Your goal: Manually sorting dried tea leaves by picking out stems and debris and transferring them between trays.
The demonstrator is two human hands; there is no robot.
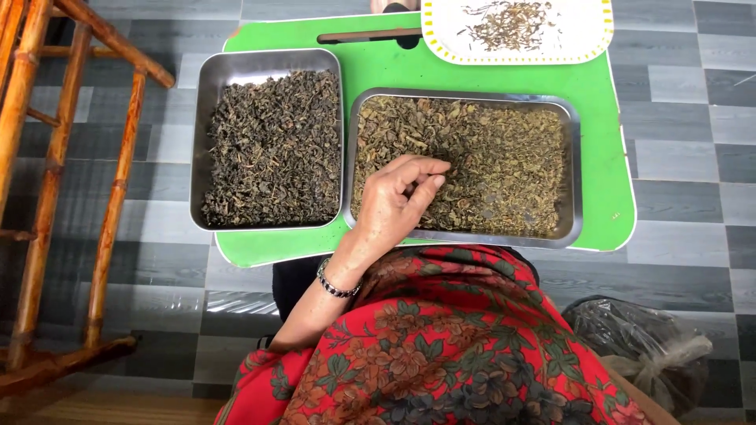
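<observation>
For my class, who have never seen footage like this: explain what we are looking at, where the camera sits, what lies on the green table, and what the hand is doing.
The one picture comes from a camera worn on a person's head, looking down. Only the left hand shows, fingertips pinched over a steel tray of olive-green dried leaves; whether it grips any is unclear. The right hand is out of view. Beside it on the green table stands a second tray of darker leaves, and farther off a white tray with a few scraps. A wooden frame stands to the left, a plastic bag on the floor.

We count two steel trays (461, 99) of dried leaves (one beneath our hand (398, 201)), one white plate (587, 31).
</observation>
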